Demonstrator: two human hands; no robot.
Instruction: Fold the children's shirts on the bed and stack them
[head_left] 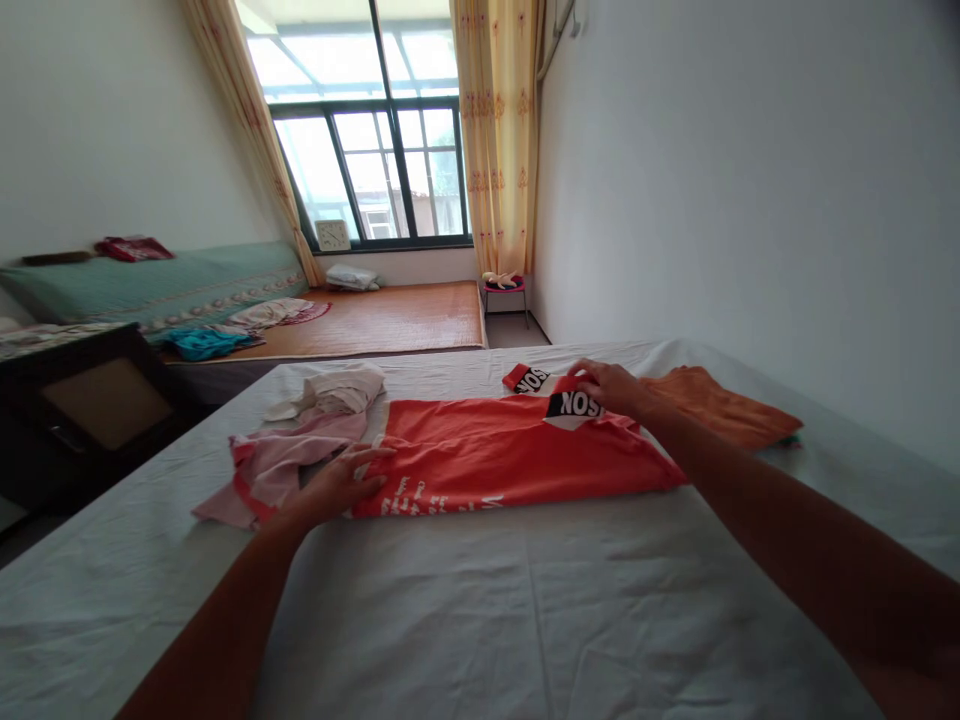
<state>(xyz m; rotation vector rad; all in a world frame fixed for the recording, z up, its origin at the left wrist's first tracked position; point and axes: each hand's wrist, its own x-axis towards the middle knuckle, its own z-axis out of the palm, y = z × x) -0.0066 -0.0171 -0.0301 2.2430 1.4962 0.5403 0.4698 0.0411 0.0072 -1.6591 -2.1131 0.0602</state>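
A red shirt [465, 455] with white lettering lies partly folded on the pale sheet. My left hand [349, 482] rests at its left edge, fingers stretched out over the cloth and apart. At the far right side, my right hand [600, 385] has its fingers closed on the shirt's sleeve, which has a black and white band with letters. To the left, just beyond my left hand, sits a crumpled pink and white garment [300, 450]. An orange folded garment [720, 405] lies to the right, partly behind my right forearm.
The pale sheet [450, 620] covers the bed under my hands. Beyond it stands a second bed with a brown mat [390, 315] and loose clothes. A dark cabinet [97, 400] is at the left, a white wall [750, 180] at the right. A small stool [506, 287] stands near the curtain.
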